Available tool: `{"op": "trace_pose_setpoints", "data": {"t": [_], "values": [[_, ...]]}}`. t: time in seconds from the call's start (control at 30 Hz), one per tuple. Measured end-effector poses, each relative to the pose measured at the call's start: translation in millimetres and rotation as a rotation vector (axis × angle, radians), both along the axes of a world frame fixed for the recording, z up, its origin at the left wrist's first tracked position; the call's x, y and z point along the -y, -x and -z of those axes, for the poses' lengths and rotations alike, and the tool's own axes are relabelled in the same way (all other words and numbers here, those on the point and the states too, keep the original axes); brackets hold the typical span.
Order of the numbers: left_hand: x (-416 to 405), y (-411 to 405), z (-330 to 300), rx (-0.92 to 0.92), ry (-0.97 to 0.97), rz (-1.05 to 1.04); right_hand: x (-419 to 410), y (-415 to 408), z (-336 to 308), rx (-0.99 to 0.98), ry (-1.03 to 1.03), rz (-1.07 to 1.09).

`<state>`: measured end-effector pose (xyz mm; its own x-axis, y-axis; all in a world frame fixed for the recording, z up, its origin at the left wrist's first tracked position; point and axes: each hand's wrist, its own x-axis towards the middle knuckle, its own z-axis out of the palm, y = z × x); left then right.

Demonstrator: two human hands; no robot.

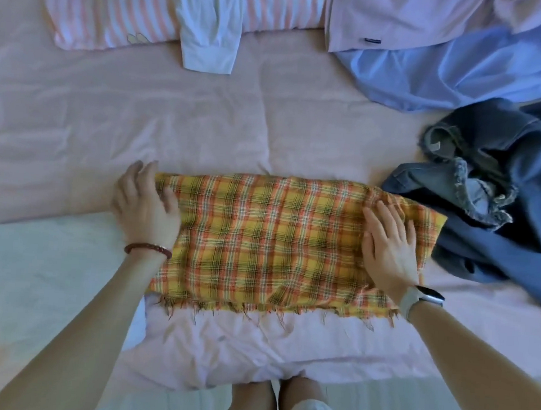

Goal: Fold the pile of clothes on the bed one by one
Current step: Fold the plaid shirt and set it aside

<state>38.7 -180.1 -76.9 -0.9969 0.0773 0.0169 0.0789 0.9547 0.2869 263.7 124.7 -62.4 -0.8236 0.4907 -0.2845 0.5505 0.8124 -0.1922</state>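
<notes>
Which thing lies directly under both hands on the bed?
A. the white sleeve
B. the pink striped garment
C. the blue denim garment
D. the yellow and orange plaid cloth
D: the left hand rests on the left end and the right hand lies flat on the right end of the yellow and orange plaid cloth; the blue denim garment lies apart, to the right.
</notes>
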Motion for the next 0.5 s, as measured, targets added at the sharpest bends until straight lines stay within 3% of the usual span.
{"op": "trace_pose_setpoints", "data": {"t": [0.07,0.17,0.33,0.5], "values": [[-34,-50,-24,-0.015,-0.019,0.342,-1,-12,-6,-0.168,-0.026,0.149],[-81,-123,-31,0.102,0.085,0.741,-7,-30,-10,-0.226,0.008,0.498],[-121,-191,-15,0.295,0.233,1.020,-31,-49,-16,-0.293,0.300,0.962],[-131,-199,4,0.349,0.342,1.053,-57,-34,-22,-0.318,0.340,0.858]]}}
